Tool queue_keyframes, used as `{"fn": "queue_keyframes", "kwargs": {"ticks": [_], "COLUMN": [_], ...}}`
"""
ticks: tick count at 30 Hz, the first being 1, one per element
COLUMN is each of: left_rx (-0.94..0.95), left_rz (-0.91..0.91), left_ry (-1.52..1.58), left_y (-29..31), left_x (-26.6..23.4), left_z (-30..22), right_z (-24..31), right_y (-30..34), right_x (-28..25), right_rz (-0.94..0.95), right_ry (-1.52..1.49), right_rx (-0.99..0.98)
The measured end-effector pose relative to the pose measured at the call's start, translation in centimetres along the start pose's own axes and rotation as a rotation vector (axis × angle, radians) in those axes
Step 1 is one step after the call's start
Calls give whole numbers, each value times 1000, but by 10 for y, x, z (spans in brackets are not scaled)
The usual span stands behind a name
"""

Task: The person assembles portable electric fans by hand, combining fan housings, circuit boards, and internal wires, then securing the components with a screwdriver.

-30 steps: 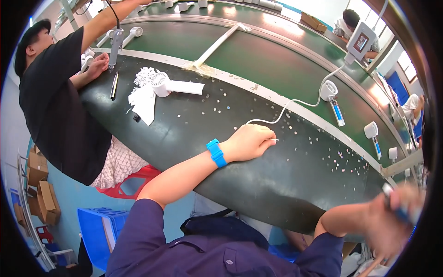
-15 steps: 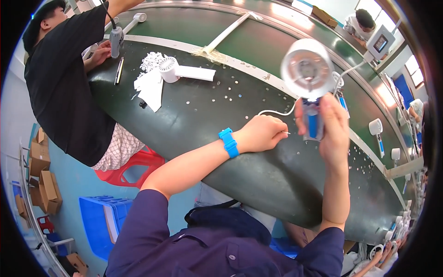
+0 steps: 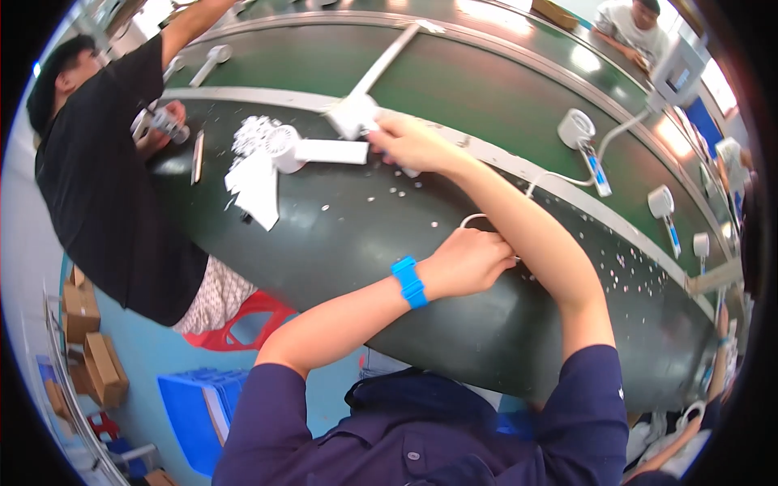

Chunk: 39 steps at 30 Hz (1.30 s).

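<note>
L hand (image 3: 468,261) curled shut; R hand (image 3: 412,142) stretched fwd.

Right hand (image 3: 413,142) no longer holds the blue-handled fan up in the air; it's now stretched forward across the green belt (image 3: 340,235), down by the white fan (image 3: 312,150). Left hand (image 3: 470,261) shifted slightly, fist closed near the white cable (image 3: 494,217).

Navy short sleeves, blue wristband (image 3: 408,282)

— What lies beyond the work?
— A co-worker in black (image 3: 97,194) at the dark green desk (image 3: 340,243) — cardboard boxes (image 3: 93,356), a blue crate (image 3: 190,405), a red stool (image 3: 243,324)
</note>
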<state>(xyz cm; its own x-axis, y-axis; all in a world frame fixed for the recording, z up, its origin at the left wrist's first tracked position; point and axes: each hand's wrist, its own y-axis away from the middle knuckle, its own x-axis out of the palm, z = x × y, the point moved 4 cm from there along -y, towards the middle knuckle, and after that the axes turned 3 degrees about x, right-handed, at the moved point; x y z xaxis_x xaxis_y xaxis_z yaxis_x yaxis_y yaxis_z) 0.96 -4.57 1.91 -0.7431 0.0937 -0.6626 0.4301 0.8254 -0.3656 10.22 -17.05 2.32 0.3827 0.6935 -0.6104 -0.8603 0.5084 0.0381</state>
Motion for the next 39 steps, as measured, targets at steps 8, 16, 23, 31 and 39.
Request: {"fn": "queue_keyframes", "kwargs": {"ticks": [8,16,23,31,39], "left_rx": [-120,24,-14,11,-118], "left_rz": [140,-15,-71,-67,-277], "left_ry": [-75,-23,55,44,280], "left_y": [14,4,11,8,10], "left_x": [3,7,-2,-2,-23], "left_z": [5,-1,3,1,3], "right_z": [74,-135,-160,-141,4], "right_y": [156,211,170,220,284], "right_x": [-57,-207,-169,-154,-142], "right_rz": [-935,-1007,-768,-1010,-1244], "right_ry": [462,681,672,534,-9], "right_rx": [-741,662,219,162,-331]}}
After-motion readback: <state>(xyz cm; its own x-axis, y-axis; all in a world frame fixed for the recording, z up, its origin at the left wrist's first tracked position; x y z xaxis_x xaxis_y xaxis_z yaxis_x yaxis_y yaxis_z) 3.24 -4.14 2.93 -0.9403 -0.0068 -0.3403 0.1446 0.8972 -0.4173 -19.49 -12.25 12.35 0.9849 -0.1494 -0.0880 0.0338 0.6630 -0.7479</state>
